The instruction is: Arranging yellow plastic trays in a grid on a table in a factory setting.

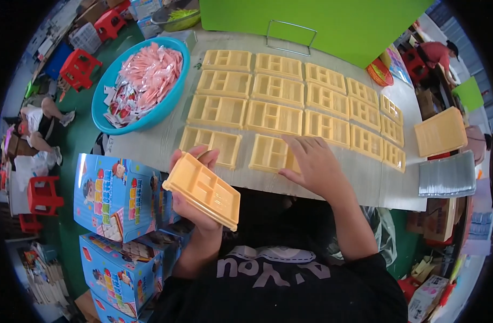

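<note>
My left hand (198, 212) grips a small stack of pale yellow compartment trays (206, 188), held tilted in front of me above the table's near edge. My right hand (316, 167) reaches over the right end of a single yellow tray (266, 153) in the front row. Its fingers are stretched out and the thumb stands apart; whether they touch the tray is hard to tell. Just beyond the stack, another tray (217, 144) lies partly hidden by my left fingers. Several more yellow trays (273, 117) lie in rows across the table.
A turquoise basin (186, 67) of pink and clear packets stands at the table's left. Blue printed boxes (109, 196) are stacked at my left. A green board (322, 21) with a wire handle borders the far side. An orange tray stack (440, 132) and clear trays (445, 175) sit right.
</note>
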`<state>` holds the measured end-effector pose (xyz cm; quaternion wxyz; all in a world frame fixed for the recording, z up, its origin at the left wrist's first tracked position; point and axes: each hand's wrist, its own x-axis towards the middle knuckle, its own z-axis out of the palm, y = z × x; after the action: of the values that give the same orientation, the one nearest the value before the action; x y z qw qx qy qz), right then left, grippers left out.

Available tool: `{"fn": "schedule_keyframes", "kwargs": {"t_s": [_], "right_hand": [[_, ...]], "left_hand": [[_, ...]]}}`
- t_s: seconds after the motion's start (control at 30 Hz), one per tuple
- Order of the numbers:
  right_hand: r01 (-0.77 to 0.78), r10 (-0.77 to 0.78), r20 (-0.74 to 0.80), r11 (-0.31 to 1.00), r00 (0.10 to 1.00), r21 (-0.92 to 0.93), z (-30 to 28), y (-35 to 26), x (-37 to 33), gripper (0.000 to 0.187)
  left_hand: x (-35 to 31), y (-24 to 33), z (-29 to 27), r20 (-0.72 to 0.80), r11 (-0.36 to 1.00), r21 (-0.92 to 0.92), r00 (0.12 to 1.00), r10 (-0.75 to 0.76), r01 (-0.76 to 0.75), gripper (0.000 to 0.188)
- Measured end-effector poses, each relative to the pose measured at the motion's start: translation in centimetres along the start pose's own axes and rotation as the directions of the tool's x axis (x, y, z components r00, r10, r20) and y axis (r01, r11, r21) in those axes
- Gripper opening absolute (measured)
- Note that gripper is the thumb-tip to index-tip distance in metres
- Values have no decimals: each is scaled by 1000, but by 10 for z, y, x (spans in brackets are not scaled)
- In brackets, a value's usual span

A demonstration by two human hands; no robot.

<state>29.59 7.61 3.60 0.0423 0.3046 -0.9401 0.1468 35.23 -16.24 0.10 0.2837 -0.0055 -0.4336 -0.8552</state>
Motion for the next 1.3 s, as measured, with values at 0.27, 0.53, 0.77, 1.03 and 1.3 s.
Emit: {"fn": "schedule_keyframes", "kwargs": {"t_s": [0.27,0.53,0.77,1.03,1.3], "right_hand": [[53,-50,53,997,997,-59,10,0,11,68],[35,-33,-19,984,999,173,-3,-34,3,87],[-1,-124,178,817,976,576,8,-98,5,85],[-75,-61,169,716,984,694,19,-105,1,81],[26,-125,79,673,989,739,17,-113,7,71]], "left_hand": [[4,-3,-2,-27,998,-59,1000,9,-10,77],[6,-4,11,129,994,-110,992,8,7,81],[-13,-4,2,269,998,39,963,28,-40,74],[-11,-2,-1,286,998,43,957,40,-55,78],[-12,8,0,296,996,75,955,31,-56,98]]}}
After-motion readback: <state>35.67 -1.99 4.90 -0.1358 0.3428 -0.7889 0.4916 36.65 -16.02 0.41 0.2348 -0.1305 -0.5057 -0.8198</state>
